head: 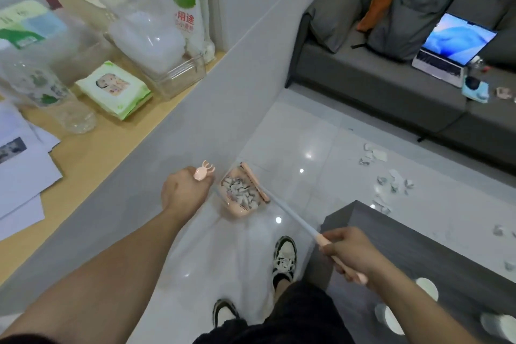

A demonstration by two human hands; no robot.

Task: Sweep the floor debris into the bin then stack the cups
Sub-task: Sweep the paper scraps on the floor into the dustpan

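On glossy white tile floor [307, 131], scattered debris [391, 184], grey sofa [377, 84]

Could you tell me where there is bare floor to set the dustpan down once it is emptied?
Bare tile lies between the dustpan and the sofa, and near the shoes. It is crowded to the right: paper scraps litter the floor beside the dark table.

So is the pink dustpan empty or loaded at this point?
Loaded. The dustpan sits on the floor holding a pile of grey-white scraps, with the broom head at its edge. More scraps lie unswept nearer the sofa.
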